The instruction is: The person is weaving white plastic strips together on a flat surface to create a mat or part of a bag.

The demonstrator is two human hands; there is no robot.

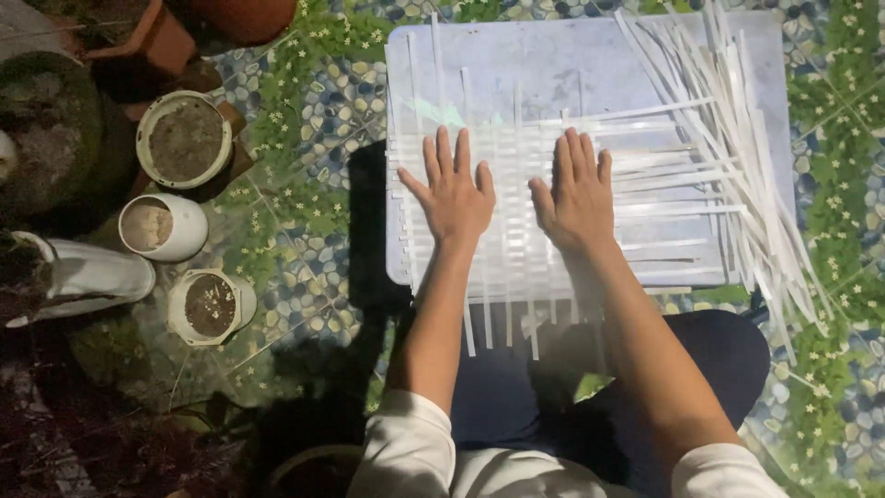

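A mat of woven white paper strips [516, 249] lies on a pale grey board [553, 65]. My left hand [452, 189] rests flat on the weave's left part, fingers spread, holding nothing. My right hand [579, 189] lies flat beside it on the weave's middle, fingers together and pointing away from me. The ends of the upright strips hang over the board's near edge above my dark trousers [498, 387]. Horizontal strips stick out to the right of my right hand.
A loose pile of white strips [737, 129] covers the board's right side. Three white pots of soil [184, 138] [161, 226] [210, 304] stand at the left. A white boot [88, 277] lies beside them. The floor is pebble-patterned with green leaves [313, 138].
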